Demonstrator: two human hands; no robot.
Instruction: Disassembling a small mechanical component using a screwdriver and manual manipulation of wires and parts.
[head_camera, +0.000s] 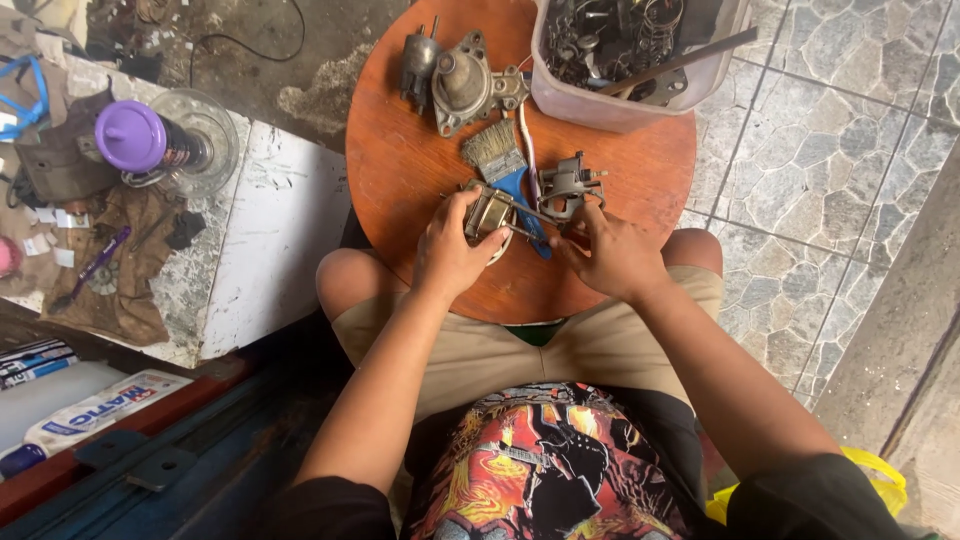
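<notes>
Left hand (447, 252) clamped round a small brass-coloured metal part (489, 212) at the near middle of the round wooden table (400, 170); right hand (610, 252) pinched on a thin rod-like tool (530, 210) whose tip meets that part. Best to keep the part pressed flat to the wood, work the tip in short controlled strokes, and stay clear of the blue-handled brush (505, 165) and grey metal housing (572, 187) just beyond. Worth minding slips toward the left thumb.
</notes>
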